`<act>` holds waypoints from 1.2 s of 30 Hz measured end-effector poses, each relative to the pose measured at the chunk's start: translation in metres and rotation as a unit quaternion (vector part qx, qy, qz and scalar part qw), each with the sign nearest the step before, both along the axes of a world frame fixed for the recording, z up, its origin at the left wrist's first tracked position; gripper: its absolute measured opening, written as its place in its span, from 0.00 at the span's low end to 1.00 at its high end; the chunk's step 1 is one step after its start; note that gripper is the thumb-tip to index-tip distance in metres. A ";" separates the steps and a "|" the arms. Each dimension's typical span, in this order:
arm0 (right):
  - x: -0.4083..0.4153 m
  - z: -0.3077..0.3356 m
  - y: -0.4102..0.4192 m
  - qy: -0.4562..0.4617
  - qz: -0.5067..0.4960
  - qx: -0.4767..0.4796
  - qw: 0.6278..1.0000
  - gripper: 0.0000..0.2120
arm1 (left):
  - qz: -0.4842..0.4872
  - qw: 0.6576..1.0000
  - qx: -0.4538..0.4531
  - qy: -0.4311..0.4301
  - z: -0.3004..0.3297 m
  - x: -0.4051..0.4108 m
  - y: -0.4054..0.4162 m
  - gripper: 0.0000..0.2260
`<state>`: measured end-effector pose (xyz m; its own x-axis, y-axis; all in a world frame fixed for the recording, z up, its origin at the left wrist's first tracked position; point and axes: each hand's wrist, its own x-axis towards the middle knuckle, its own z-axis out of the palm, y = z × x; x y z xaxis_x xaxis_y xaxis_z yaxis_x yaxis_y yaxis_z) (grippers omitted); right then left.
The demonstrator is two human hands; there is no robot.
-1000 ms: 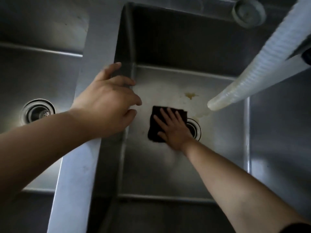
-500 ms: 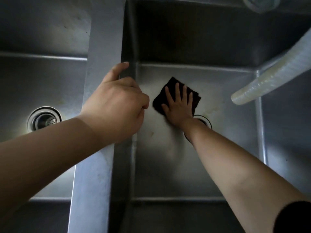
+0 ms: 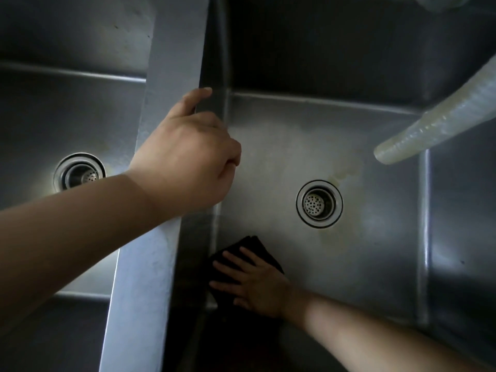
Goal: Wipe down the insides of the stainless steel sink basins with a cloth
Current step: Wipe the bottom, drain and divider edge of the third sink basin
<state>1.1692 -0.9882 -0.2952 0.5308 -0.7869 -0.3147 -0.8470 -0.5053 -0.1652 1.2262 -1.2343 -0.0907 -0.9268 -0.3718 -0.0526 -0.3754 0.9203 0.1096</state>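
I look down into two stainless steel sink basins. My right hand lies flat, fingers spread, pressing a dark folded cloth onto the floor of the right basin, in its near left corner. The round drain strainer of that basin is uncovered, with a faint yellowish stain just beyond it. My left hand rests curled on the steel divider between the basins, thumb over its edge.
The left basin has its own drain. A ribbed translucent hose hangs over the right basin from the upper right, its open end pointing left. A round fitting shows at the top right edge.
My right hand has slid the cloth from the far left of the basin floor, beside the drain, toward me into the near left corner. The drain is now uncovered. My left hand stays on the divider.
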 end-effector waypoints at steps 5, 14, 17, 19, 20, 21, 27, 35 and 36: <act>-0.022 -0.006 -0.029 -0.017 0.020 -0.029 0.999 0.24 | 0.010 1.000 0.011 0.002 0.000 -0.001 0.001 0.12; -0.079 -0.023 -0.113 -0.085 0.010 -0.120 0.989 0.22 | 0.030 0.999 0.021 0.006 -0.001 0.000 -0.001 0.12; -0.105 -0.022 -0.163 -0.072 -0.062 -0.122 0.988 0.23 | 0.035 0.999 0.027 0.008 0.000 -0.001 -0.002 0.13; -0.126 -0.019 -0.197 -0.043 -0.116 -0.101 0.987 0.24 | 0.040 0.999 0.030 0.014 -0.001 -0.001 -0.002 0.12; -0.136 -0.019 -0.212 -0.026 -0.125 -0.090 0.988 0.24 | 0.040 0.999 0.031 0.015 -0.002 -0.001 -0.001 0.12; -0.144 -0.019 -0.224 -0.011 -0.119 -0.082 0.989 0.24 | 0.041 0.999 0.030 0.015 -0.002 -0.001 -0.001 0.11; -0.169 -0.016 -0.261 0.018 -0.141 -0.087 0.986 0.24 | 0.040 0.999 0.018 0.016 0.000 -0.001 -0.003 0.09; -0.128 -0.021 -0.266 0.003 -0.363 -0.082 0.928 0.26 | 0.036 0.999 -0.024 -0.012 -0.002 -0.001 0.001 0.11; -0.129 -0.019 -0.263 -0.002 -0.376 -0.077 0.924 0.26 | 0.037 0.999 -0.031 -0.024 -0.001 -0.001 0.003 0.12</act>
<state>1.0401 -1.2509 -0.3144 -0.1822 -0.9690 -0.1671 -0.9676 0.2069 -0.1448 1.2247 -1.2314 -0.0919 -0.8935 -0.4434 -0.0708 -0.4465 0.8942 0.0339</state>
